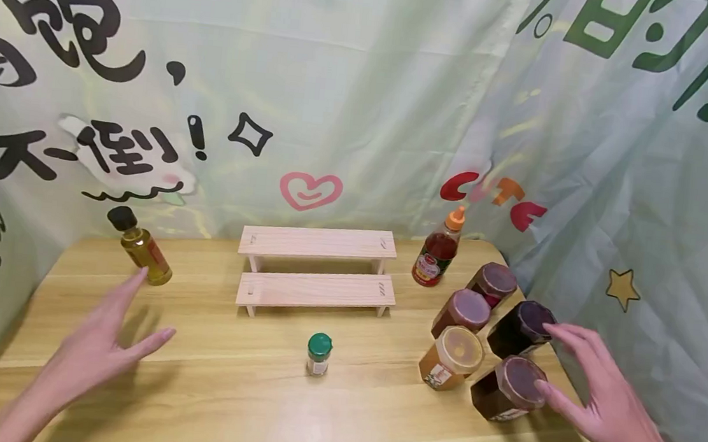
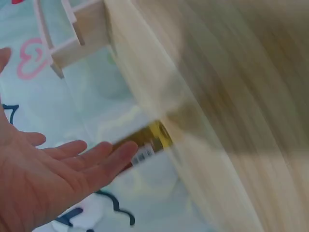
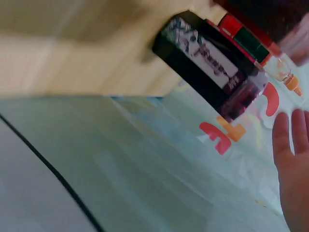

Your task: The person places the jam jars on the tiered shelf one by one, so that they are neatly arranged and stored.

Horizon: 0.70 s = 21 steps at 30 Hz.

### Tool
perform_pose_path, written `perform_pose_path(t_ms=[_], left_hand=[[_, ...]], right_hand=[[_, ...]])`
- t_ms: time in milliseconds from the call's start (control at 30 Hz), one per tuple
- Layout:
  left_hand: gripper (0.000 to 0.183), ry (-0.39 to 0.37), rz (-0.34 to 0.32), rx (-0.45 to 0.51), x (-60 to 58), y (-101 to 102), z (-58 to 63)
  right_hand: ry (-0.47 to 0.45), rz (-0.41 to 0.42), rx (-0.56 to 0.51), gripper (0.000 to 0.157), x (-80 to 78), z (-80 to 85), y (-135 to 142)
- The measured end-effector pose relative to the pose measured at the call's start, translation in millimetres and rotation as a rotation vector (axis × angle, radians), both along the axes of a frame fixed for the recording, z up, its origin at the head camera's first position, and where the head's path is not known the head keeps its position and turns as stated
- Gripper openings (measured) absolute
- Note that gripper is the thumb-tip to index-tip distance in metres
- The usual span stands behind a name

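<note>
My left hand [image 1: 96,346] hovers over the left of the table, fingers extended and thumb spread. Just beyond its fingertips stands a bottle of yellow oil [image 1: 147,253] with a black cap; in the left wrist view the fingers overlap this oil bottle [image 2: 140,147]. On the right, my right hand [image 1: 606,401] is spread beside a group of jars. Its thumb tip overlaps the lid of the front dark jar [image 1: 506,390], and its fingertips are right at the rear dark jar [image 1: 520,330]. A labelled dark jar [image 3: 205,60] shows in the right wrist view. Neither hand holds anything.
A two-step wooden rack [image 1: 316,289] stands at the back middle, with a small green-capped shaker [image 1: 319,355] in front. An orange-topped sauce bottle [image 1: 436,256], an amber jar [image 1: 451,359] and two reddish jars [image 1: 462,313] stand right of the rack. Printed cloth [image 1: 370,110] hangs behind.
</note>
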<state>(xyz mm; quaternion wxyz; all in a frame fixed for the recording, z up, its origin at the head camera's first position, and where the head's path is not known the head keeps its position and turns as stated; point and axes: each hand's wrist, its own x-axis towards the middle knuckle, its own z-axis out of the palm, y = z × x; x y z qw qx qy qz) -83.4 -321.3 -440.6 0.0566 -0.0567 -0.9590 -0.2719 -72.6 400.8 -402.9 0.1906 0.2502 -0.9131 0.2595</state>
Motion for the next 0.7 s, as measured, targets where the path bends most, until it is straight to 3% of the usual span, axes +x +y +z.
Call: perform_pose_path(t_ms=[167, 400, 700], left_hand=[[0.120, -0.003, -0.056, 0.142, -16.8, 22.0, -0.9], [0.115, -0.039, -0.133, 0.331, -54.7, 48.8, -14.0], [0.115, -0.158, -0.210, 0.550, -90.5, 77.0, -28.1]], right_hand=[[-0.048, 0.018, -0.052, 0.094, 9.1, -15.3, -1.9], [-0.127, 0.052, -0.079, 0.099, 17.0, -37.7, -3.4], [-0.203, 0.110, -0.186, 0.112, 17.5, -61.7, -4.1]])
